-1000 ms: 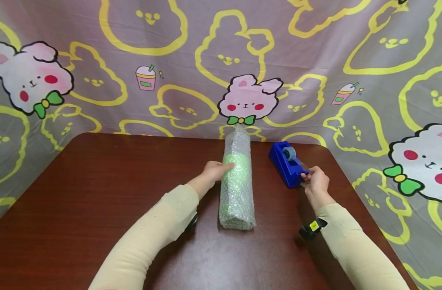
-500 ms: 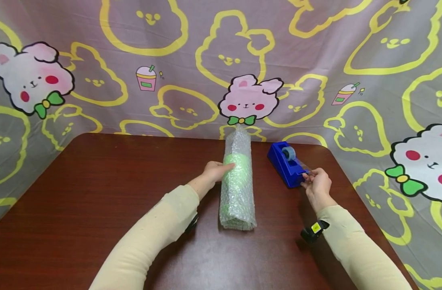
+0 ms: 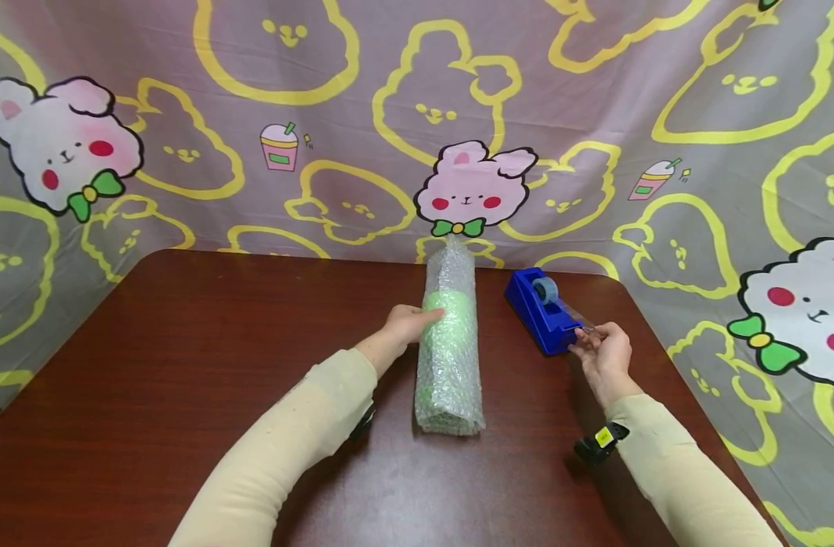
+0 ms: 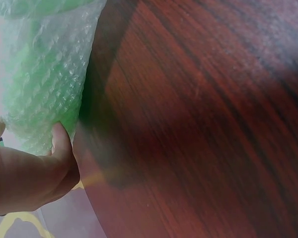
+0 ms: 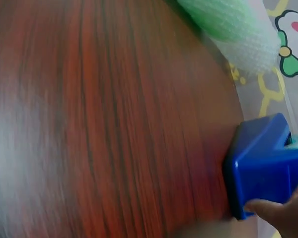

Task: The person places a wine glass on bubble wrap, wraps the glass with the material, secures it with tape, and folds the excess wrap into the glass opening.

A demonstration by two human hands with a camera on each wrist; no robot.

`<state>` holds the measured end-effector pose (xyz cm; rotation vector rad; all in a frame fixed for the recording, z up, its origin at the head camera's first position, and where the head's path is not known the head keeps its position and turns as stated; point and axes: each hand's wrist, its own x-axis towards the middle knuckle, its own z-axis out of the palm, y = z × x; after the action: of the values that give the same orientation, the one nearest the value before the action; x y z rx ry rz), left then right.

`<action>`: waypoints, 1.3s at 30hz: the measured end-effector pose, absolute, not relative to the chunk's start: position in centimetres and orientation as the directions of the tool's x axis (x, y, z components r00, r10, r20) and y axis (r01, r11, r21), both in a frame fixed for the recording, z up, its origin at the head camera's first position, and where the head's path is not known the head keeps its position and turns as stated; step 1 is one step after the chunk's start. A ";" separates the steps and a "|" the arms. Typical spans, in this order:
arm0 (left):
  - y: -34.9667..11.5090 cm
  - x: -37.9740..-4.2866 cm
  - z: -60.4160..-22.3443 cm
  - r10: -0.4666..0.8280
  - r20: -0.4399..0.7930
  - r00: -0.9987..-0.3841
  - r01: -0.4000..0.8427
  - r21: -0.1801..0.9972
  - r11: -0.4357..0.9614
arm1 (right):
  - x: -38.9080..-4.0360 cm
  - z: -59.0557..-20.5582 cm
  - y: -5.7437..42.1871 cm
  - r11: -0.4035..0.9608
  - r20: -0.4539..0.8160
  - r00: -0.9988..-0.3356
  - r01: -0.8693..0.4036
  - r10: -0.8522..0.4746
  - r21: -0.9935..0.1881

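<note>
A bubble-wrapped roll [image 3: 451, 372] with something green inside lies lengthwise on the table. My left hand [image 3: 405, 323] holds its left side, thumb on top; in the left wrist view the hand [image 4: 39, 173] curls round the wrap [image 4: 44, 74]. To the right stands a blue tape dispenser [image 3: 536, 311] with a roll of clear tape [image 3: 545, 290]. At its front end, my right hand [image 3: 604, 357] pinches the end of the clear tape, which runs back toward the roll. The right wrist view shows the dispenser [image 5: 263, 163] with fingers at its lower edge.
The dark red-brown wooden table [image 3: 219, 365] has rounded far corners. A patterned cloth [image 3: 349, 99] with rabbit faces hangs behind it and along both sides. Black cameras sit on both wrists, the right one [image 3: 598, 444] plainly visible.
My right hand has shifted slightly right and toward me, away from the dispenser's front, drawing the tape. The left hand and the wrapped roll stay where they were.
</note>
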<state>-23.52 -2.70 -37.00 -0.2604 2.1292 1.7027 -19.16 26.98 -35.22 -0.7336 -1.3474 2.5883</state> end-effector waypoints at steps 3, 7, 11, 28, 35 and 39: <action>-2.6 -23.5 -37.0 0.096 -0.416 -0.904 -0.384 0.891 0.242 | -18.9 -34.9 27.4 -0.511 -0.360 -0.888 0.175 0.288 -0.841; -2.7 -23.6 -36.9 0.095 -0.412 -0.906 -0.380 0.893 0.242 | -18.5 -34.4 27.6 -0.335 -0.360 -0.887 0.258 0.290 -0.906; -2.8 -23.6 -36.8 0.098 -0.411 -0.906 -0.379 0.892 0.245 | -18.4 -34.2 27.9 -0.170 -0.386 -0.877 0.351 0.286 -0.921; -2.9 -23.4 -36.8 0.090 -0.423 -0.902 -0.391 0.887 0.246 | -18.6 -35.6 30.4 0.240 -0.577 -0.811 0.582 0.098 -0.777; -2.9 -23.4 -36.8 0.090 -0.417 -0.905 -0.384 0.888 0.251 | -18.8 -34.8 31.4 0.452 -0.550 -0.823 0.550 0.146 -0.703; -2.9 -23.4 -36.8 0.094 -0.417 -0.904 -0.384 0.888 0.252 | -19.1 -34.6 31.7 0.511 -0.500 -0.854 0.498 0.145 -0.701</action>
<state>-23.35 -2.93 -36.79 -0.2653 2.1446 1.6905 -19.13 31.71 -34.60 -0.6819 -3.0496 1.6427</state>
